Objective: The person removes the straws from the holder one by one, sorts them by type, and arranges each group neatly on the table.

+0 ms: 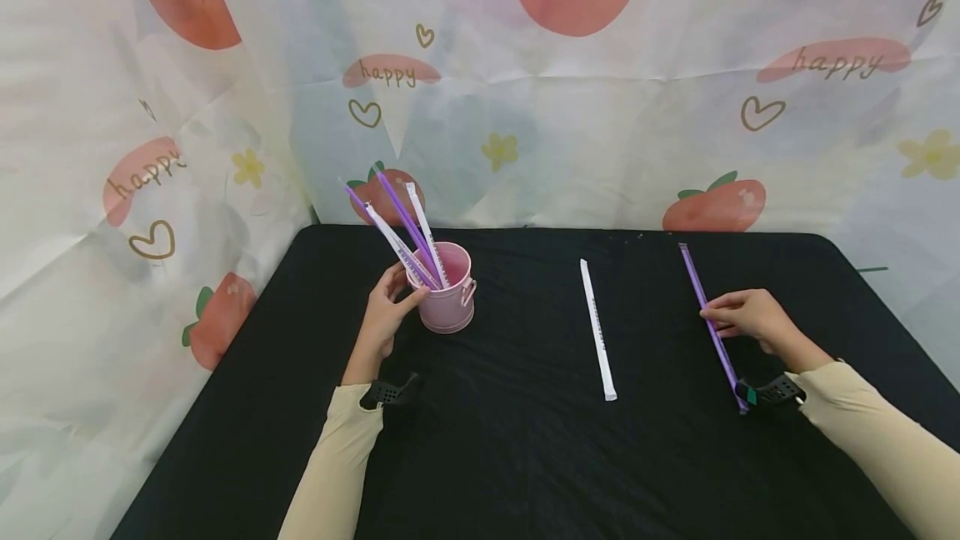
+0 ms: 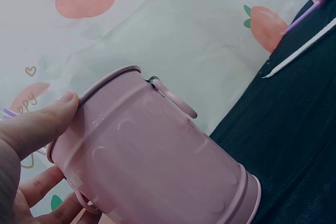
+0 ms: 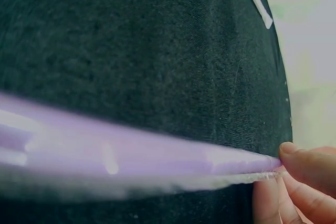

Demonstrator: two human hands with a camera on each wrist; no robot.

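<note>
A small pink metal bucket (image 1: 447, 311) with side handles stands on the black table, holding several wrapped straws (image 1: 423, 227), some purple and some in white paper. My left hand (image 1: 384, 315) grips the bucket's rim at its left side; in the left wrist view the thumb (image 2: 58, 119) lies over the rim and the other fingers are behind. My right hand (image 1: 750, 319) pinches a purple wrapped straw (image 1: 708, 315) near its middle, between thumb and fingertips. That straw looks large and blurred in the right wrist view. A white paper-wrapped straw (image 1: 597, 332) lies between the two hands.
The black-covered table (image 1: 517, 440) ends at a back edge against a fabric backdrop (image 1: 600, 140) printed with fruit and hearts. Another stretch of that fabric hangs along the left side. A dark strap with a device (image 1: 776, 392) sits on the right wrist.
</note>
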